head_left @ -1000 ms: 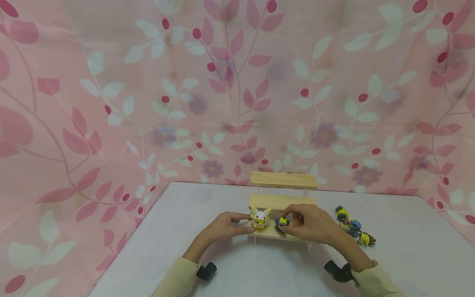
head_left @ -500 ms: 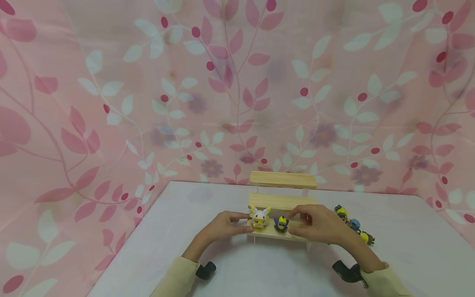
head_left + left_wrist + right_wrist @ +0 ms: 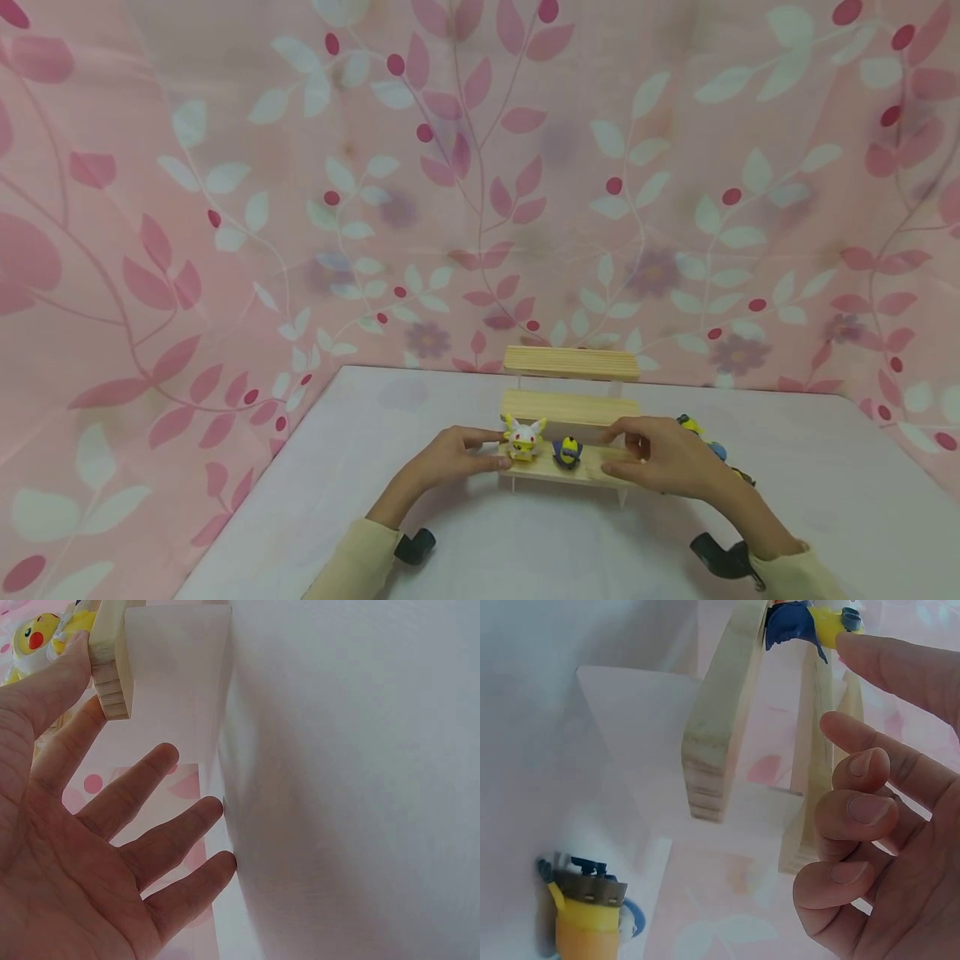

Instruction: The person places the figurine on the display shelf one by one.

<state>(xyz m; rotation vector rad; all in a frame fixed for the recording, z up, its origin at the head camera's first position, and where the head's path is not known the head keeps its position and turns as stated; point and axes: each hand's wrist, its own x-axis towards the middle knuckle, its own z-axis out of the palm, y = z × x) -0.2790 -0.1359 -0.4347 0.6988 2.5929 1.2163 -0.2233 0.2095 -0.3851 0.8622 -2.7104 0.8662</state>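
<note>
A three-tier wooden display stand (image 3: pixel 570 408) with pale side supports sits on the table. On its lowest board are a white-and-yellow Pikachu figurine (image 3: pixel 523 440) at the left and a yellow minion figurine (image 3: pixel 567 452) with a dark blue cape beside it, both upright. My left hand (image 3: pixel 450 457) touches the lowest board's left end with thumb and index finger; the left wrist view shows the other fingers spread and straight. My right hand (image 3: pixel 667 457) is to the right of the minion, near the board's right end, fingers loosely bent and nothing between them.
Several more minion figurines (image 3: pixel 717 451) lie on the white-covered table (image 3: pixel 390 433) to the right of the stand, partly behind my right hand. One (image 3: pixel 589 915) shows in the right wrist view. A pink floral curtain (image 3: pixel 480 183) hangs behind.
My right hand has let go of the minion figurine and moved right, away from it. The minion stands by itself. My left hand has stayed at the board's left end.
</note>
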